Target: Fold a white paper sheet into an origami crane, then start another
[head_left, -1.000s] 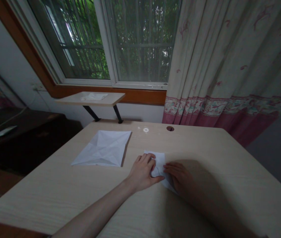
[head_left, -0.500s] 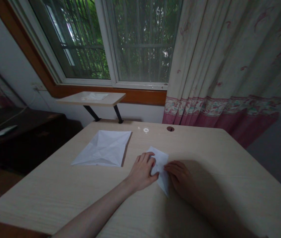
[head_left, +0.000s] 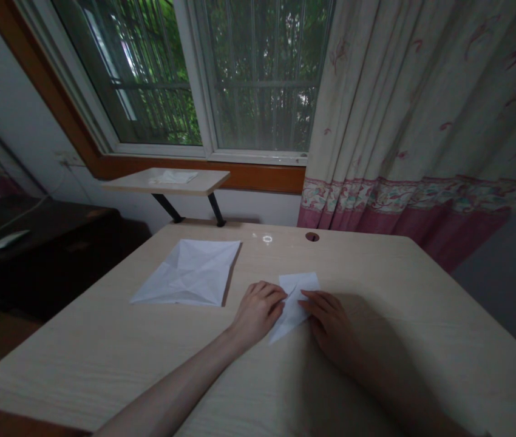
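Observation:
A small folded piece of white paper lies on the pale wood-grain table, its narrow tip pointing toward me and to the left. My left hand is curled against its left edge, fingertips on the paper. My right hand lies in shadow, with its fingers across the right edge. Between the hands, part of the paper is hidden. Left of my hands, a larger white sheet with many creases lies flat, untouched.
A small shelf with a white tissue stands behind the table under the window. The table has a round cable hole. A dark cabinet is at the left; a patterned curtain hangs at the right.
The folded paper has turned between my hands, its tip swinging from lower right to lower left. My left hand has eased back to the paper's left edge.

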`<state>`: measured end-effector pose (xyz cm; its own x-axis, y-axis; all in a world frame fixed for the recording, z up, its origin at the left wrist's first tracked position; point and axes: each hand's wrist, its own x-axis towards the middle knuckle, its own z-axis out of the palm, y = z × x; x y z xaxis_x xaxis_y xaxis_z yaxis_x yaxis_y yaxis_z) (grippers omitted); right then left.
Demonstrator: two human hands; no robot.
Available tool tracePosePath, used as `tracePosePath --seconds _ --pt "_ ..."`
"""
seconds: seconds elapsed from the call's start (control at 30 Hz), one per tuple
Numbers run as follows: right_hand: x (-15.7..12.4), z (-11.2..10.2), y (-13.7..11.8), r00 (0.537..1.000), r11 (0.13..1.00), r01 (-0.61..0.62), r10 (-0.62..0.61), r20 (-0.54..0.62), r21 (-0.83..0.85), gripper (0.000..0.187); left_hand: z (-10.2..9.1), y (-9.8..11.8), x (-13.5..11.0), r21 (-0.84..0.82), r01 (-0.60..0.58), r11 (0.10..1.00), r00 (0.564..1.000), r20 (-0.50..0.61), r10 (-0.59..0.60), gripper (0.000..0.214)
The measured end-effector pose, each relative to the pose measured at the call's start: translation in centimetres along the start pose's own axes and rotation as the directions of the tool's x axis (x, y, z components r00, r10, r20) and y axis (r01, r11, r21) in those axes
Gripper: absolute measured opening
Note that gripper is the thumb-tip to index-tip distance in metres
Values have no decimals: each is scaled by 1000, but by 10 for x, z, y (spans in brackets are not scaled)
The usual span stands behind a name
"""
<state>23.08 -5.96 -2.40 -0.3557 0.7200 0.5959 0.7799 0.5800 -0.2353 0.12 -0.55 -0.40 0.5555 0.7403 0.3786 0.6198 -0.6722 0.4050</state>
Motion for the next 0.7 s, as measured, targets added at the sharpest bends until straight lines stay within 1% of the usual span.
tracePosePath --seconds 0.2,0.43,0.6,0.7 --pt "1 2 -1 999 1000 -4 3 33 16 47 -3 -2 1 13 -9 1000 1000 0 9 22" --pt "0 2 -1 1000 999 16 -16 -2 32 39 -1 -5 1 0 8 1000 1000 19 -8 27" --pt "5 -4 -6 1000 999 7 -7 9 53 34 -1 -2 1 -23 -39 999 998 48 40 27" --pt "7 -5 -7 1000 999 8 -9 5 51 31 -5 3 1 4 -80 997 992 96 79 25"
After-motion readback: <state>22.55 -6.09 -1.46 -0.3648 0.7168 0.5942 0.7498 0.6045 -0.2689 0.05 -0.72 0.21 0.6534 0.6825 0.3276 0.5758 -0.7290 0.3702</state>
